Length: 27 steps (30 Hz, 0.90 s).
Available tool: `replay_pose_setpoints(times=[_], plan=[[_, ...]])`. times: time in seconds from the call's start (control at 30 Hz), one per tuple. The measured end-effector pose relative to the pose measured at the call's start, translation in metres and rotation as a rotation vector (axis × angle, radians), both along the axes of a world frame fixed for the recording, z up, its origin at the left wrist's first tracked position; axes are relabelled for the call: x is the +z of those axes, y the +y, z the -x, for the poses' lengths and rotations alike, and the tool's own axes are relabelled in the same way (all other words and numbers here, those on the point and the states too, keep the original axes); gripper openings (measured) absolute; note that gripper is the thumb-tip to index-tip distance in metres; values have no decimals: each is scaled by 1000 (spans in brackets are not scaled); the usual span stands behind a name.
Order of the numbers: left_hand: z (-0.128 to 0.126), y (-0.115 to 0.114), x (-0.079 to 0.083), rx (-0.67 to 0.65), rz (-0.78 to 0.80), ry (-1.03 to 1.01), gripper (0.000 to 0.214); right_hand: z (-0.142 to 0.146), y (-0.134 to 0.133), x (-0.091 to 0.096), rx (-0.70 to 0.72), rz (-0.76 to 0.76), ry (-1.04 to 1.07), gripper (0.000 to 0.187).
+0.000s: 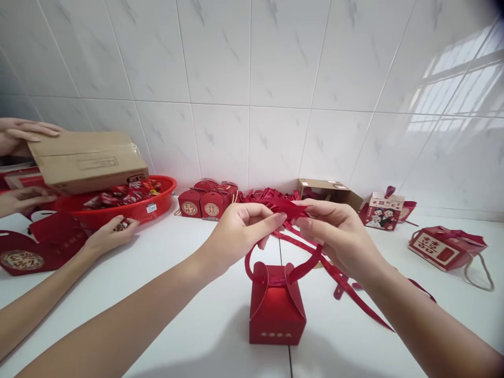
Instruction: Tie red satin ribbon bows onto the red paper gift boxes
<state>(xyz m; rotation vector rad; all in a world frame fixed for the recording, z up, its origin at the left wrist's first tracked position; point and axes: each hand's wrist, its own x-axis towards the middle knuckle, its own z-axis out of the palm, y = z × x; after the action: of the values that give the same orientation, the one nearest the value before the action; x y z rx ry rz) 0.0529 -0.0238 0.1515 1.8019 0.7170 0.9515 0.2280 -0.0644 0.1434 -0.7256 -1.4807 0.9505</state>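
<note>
Both hands are grasping: left hand [248, 223] and right hand [338, 231] are pinching the red ribbon [290, 207] between them; the red box [277, 315] is standing upright below, on the near side, about equally close to each. One ribbon tail [352, 292] is trailing right and near.

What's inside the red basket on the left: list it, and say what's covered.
Red-wrapped packets show in the red basket. The cardboard box hides part of the inside, and whatever lies beneath the top packets cannot be seen.
</note>
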Motion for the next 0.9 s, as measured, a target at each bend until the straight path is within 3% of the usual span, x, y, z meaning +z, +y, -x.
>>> replay_pose_setpoints(times=[0.17, 0.27, 0.4, 0.5, 0.6, 0.67, 0.73, 0.83, 0.9], plan=[[6, 4, -2, -36, -15, 109, 35, -2, 2, -1, -88, -157, -139, 11], [11, 7, -3, -157, 94, 136, 41, -12, 7, 1, -137, -416, -352, 16], [16, 11, -5, -240, 325, -65, 43, -28, 12, 3, -151, -802, -684, 29], [19, 10, -3, -285, 343, -131, 37, -34, 13, 4, -217, -958, -860, 30], [20, 4, 0, -296, 194, -57, 38, -33, 12, 0, -287, -1020, -906, 31], [21, -1, 0, -233, 25, 16, 35, -31, 10, -7, -301, -999, -829, 36], [23, -5, -3, -65, -237, 77, 27, -28, 7, -14, -323, -910, -705, 37], [31, -7, -11, 265, -665, 160, 20, -29, -3, -22, -425, -686, -540, 24], [46, -6, -16, 404, -817, 227, 19, -38, -12, -27, -525, -508, -490, 16]])
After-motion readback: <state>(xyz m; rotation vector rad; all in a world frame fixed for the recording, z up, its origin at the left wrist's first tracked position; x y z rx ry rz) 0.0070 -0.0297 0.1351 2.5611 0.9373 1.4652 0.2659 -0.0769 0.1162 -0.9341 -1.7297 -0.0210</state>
